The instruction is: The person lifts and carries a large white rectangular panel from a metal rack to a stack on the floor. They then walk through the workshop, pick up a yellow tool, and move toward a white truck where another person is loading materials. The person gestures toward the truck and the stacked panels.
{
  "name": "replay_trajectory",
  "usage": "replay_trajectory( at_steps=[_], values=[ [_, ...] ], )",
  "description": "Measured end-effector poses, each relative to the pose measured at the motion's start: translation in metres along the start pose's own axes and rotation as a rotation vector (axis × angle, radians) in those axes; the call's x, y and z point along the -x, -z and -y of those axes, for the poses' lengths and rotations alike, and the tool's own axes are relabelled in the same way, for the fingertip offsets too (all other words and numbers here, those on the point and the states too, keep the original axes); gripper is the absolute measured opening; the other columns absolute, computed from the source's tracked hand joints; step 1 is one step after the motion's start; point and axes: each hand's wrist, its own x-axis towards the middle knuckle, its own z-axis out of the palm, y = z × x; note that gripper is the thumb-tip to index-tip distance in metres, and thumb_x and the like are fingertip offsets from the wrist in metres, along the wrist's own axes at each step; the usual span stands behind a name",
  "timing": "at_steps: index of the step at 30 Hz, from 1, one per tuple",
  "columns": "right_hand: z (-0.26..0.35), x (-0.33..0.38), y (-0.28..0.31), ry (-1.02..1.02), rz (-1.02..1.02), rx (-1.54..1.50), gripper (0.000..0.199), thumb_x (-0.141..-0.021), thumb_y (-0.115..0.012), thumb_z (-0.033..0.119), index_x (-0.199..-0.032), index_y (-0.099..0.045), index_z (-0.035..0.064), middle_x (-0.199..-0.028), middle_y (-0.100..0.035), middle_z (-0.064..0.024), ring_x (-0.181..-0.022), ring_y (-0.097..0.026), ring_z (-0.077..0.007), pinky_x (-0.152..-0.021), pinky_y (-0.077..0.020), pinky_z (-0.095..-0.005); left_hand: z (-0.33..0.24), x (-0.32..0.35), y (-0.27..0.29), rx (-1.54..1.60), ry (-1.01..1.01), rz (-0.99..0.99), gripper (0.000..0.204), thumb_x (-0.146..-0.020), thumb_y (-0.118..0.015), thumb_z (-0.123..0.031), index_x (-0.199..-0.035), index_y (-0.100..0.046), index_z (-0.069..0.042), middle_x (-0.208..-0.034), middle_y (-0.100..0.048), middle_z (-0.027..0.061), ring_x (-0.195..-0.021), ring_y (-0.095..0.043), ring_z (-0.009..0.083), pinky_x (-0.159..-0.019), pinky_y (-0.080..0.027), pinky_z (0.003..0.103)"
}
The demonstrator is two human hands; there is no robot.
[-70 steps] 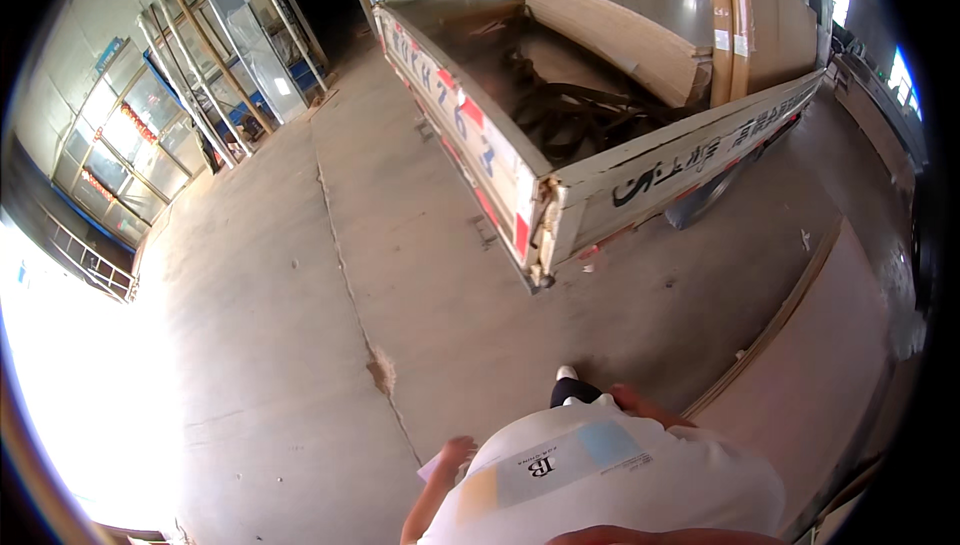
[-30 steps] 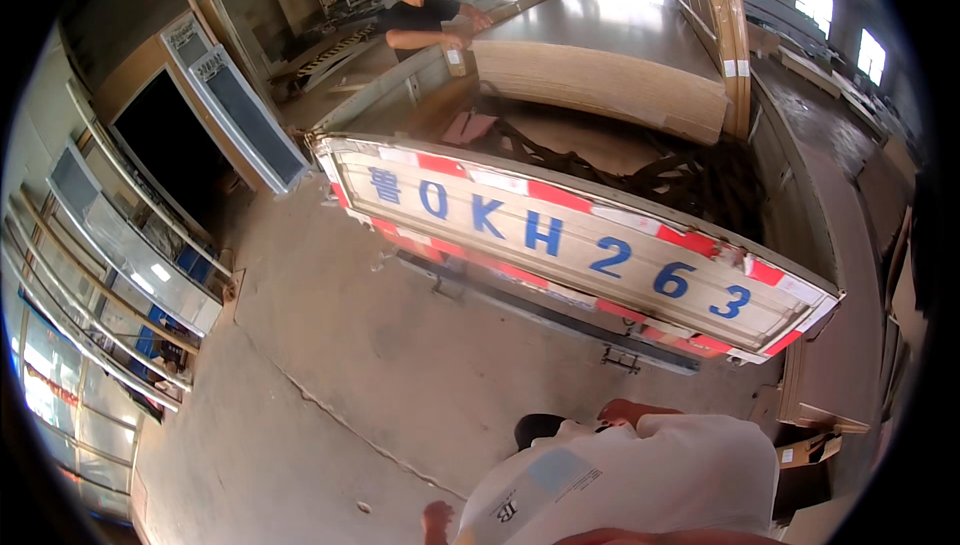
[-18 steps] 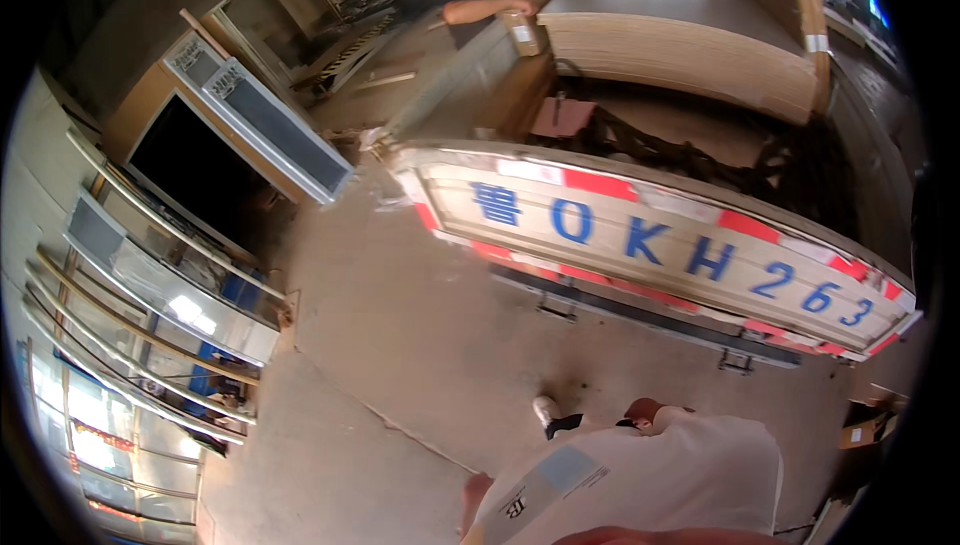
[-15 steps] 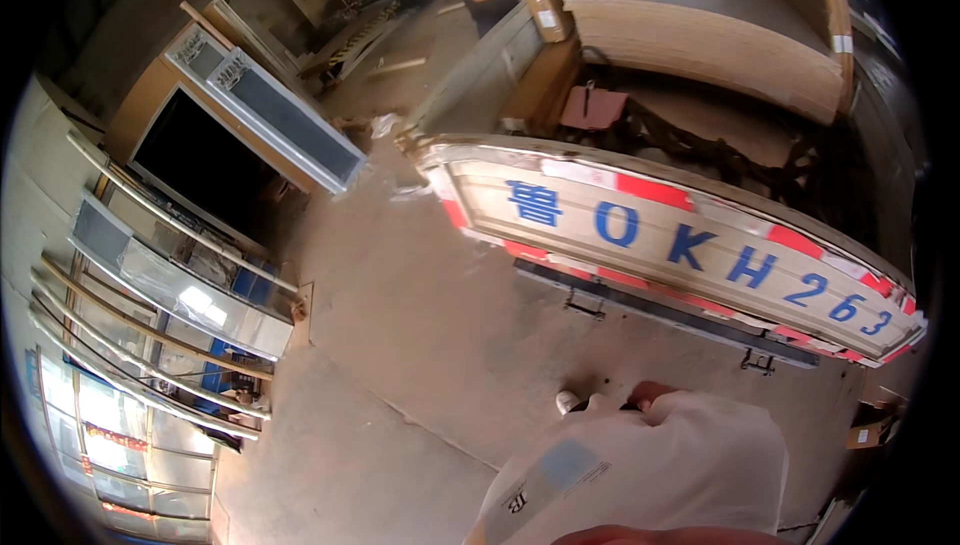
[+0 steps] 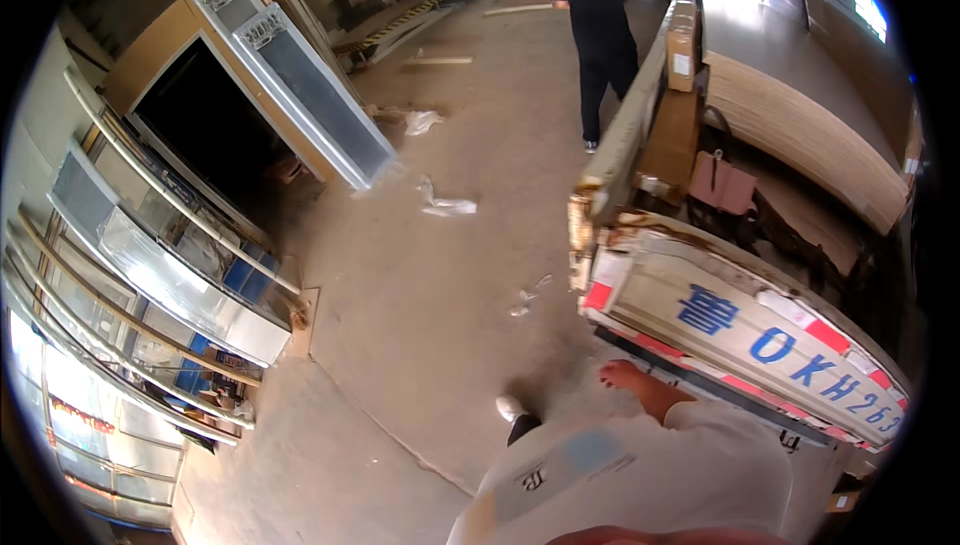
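Observation:
My right hand (image 5: 625,375) swings in front of my white shirt, just below the lower left corner of a flatbed truck's tailgate (image 5: 740,325), which is white with red and blue markings. It holds nothing, and its fingers are too blurred to read. My left hand is out of sight. My shoe (image 5: 510,407) is on the concrete floor. The truck bed carries a stack of large pale wooden boards (image 5: 800,115) and a pink bag (image 5: 722,183).
Another person in black (image 5: 603,25) stands by the truck's left side wall (image 5: 630,135), where a cardboard box (image 5: 683,40) rests. Metal-framed glass panels (image 5: 170,265) lean along the left wall beside a dark doorway (image 5: 215,130). Paper scraps (image 5: 447,205) lie on the floor.
The view has swung left along the tailgate to the truck's rear left corner. The person in black and the floor beside the truck now show.

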Motion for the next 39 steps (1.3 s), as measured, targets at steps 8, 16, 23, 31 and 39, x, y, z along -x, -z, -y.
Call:
replay_trajectory(
  at_steps=[8, 16, 23, 31, 39],
  values=[
    [0.041, -0.024, -0.016, -0.085, 0.151, 0.653, 0.029, -0.088, -0.061, 0.030, -0.116, -0.068, 0.0247, -0.123, -0.066, -0.0014, -0.109, -0.064, -0.0250, -0.089, -0.0537, -0.0364, -0.134, -0.294, 0.214, -0.040, -0.120, 0.178, 0.014, -0.093, -0.054, -0.013, -0.100, -0.063, -0.005, -0.085, -0.068, 0.0112, -0.063, -0.065, 0.0208, -0.052, -0.052, 0.034],
    [0.115, -0.116, -0.045, -0.228, -0.075, 0.337, 0.042, -0.079, -0.069, 0.022, -0.120, -0.067, 0.0214, -0.112, -0.070, -0.0076, -0.104, -0.066, -0.0264, -0.084, -0.0532, -0.0383, -0.392, -0.506, 0.335, 0.129, -0.727, 0.242, 0.017, -0.095, -0.052, -0.012, -0.100, -0.066, -0.005, -0.087, -0.070, 0.0074, -0.067, -0.067, 0.0157, -0.056, -0.055, 0.027],
    [0.171, -0.270, -0.002, -0.122, -0.142, 0.182, 0.041, -0.079, -0.069, 0.022, -0.120, -0.068, 0.0186, -0.108, -0.071, -0.0100, -0.100, -0.067, -0.0273, -0.080, -0.0535, -0.0403, -0.462, -0.543, 0.341, -0.299, -0.586, 0.337, 0.016, -0.093, -0.054, -0.017, -0.093, -0.067, -0.008, -0.087, -0.070, 0.0066, -0.072, -0.068, 0.0187, -0.058, -0.055, 0.033],
    [0.194, -0.491, 0.144, -0.177, -0.179, -1.422, 0.020, -0.090, -0.061, 0.016, -0.105, -0.066, 0.0044, -0.092, -0.068, -0.0120, -0.076, -0.065, -0.0233, -0.062, -0.0519, -0.0376, -0.556, -0.627, 0.395, -0.402, -0.350, 0.287, 0.016, -0.095, -0.054, -0.020, -0.091, -0.066, -0.010, -0.085, -0.068, 0.0059, -0.071, -0.067, 0.0171, -0.057, -0.053, 0.033],
    [0.320, -0.607, 0.238, -0.299, -0.344, -1.449, 0.017, -0.095, -0.052, 0.024, -0.103, -0.061, 0.0118, -0.087, -0.064, -0.0080, -0.078, -0.060, -0.0257, -0.058, -0.0471, -0.0435, -0.718, -0.833, 0.450, -1.104, -1.034, 0.270, 0.018, -0.096, -0.054, -0.022, -0.088, -0.065, -0.011, -0.082, -0.067, 0.0052, -0.070, -0.065, 0.0156, -0.055, -0.051, 0.033]
  ],
)
